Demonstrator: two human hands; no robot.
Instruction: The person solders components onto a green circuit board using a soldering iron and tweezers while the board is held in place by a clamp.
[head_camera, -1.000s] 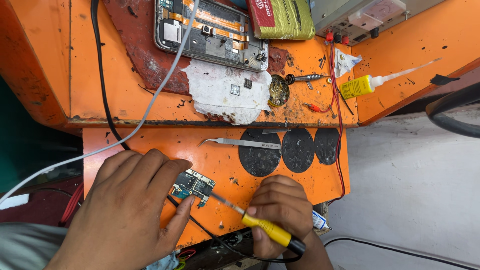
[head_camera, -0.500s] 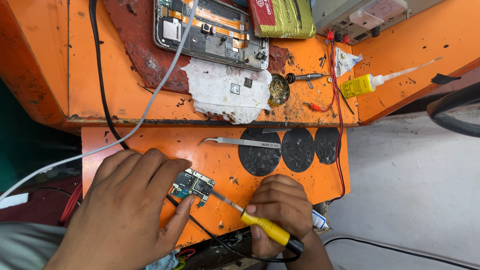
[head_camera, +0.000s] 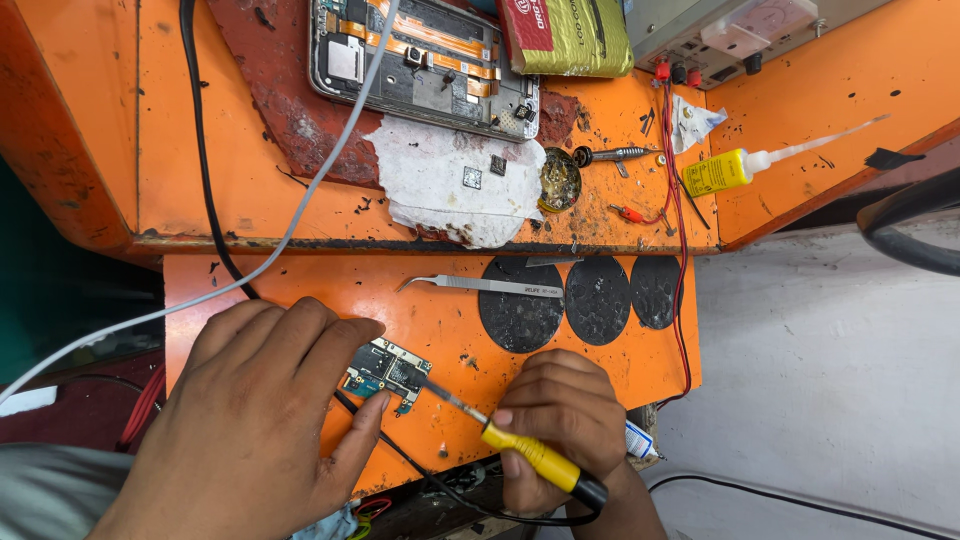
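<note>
Nothing moved; small green-blue circuit board (head_camera: 388, 372), chips exposed, edges irregular.

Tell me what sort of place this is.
Most likely a phone or electronics repair bench: an opened phone lies on the orange worktop, and the right hand holds a soldering iron to a small circuit board.

Both hands, left hand (head_camera: 250, 420) and right hand (head_camera: 565, 425), are bare, without gloves or rings.

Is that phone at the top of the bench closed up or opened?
Opened. The phone lies flat with its cover off, showing orange ribbon cables, metal shields and small parts inside its frame.
</note>
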